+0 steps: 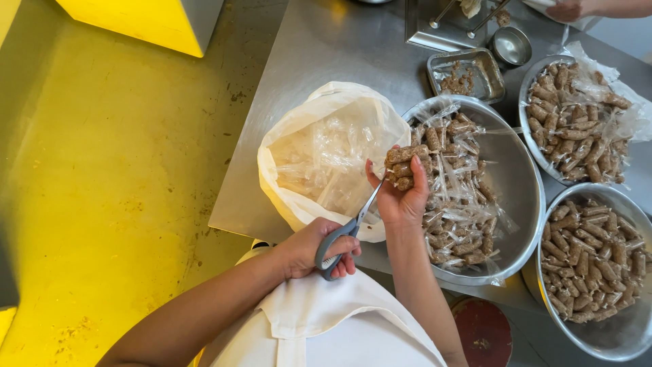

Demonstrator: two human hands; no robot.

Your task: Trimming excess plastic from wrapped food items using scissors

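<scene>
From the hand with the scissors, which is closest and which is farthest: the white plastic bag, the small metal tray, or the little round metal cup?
Measured from the left hand in the head view:
1. White plastic bag, just above the hand, at the table's edge.
2. Small metal tray, farther up and to the right.
3. Little round metal cup, beyond the tray, farthest.

Both forearms are bare to the elbow, with no sleeves, watch, rings or gloves showing. The left hand (314, 250) and right hand (402, 198) have short, plain nails. A white apron (326, 319) covers the chest, its cloth smooth, with a folded seam and a strap running down the middle.
</scene>
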